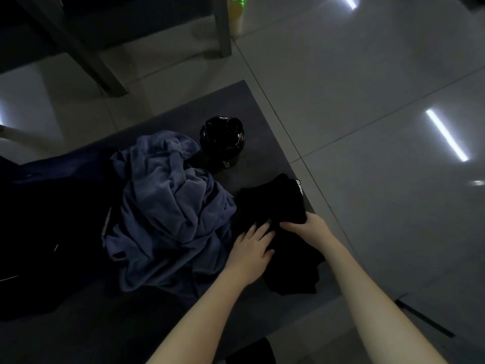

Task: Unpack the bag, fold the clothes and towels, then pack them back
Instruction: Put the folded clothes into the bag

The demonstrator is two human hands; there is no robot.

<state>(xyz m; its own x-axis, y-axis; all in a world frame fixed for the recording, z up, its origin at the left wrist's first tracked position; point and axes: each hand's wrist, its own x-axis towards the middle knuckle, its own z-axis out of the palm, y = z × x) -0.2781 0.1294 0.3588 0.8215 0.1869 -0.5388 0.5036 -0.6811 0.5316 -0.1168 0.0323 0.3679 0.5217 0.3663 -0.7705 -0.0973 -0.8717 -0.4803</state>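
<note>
A black garment (pixel 273 203) with a small white label lies at the right edge of a dark grey bench (pixel 244 101). My left hand (pixel 253 245) lies flat on it with fingers straight. My right hand (pixel 305 227) grips a fold of the same garment, fingers curled round the cloth. A crumpled blue-grey towel (pixel 170 206) sits in a heap just left of my hands. At the far left lies a dark bag (pixel 47 232), mostly lost in shadow.
A black bottle (pixel 222 139) stands on the bench behind the towel. Grey table legs (pixel 223 27) and a yellow spray bottle (pixel 236 17) stand on the glossy tiled floor (pixel 367 101) beyond. The bench edge runs close by my right hand.
</note>
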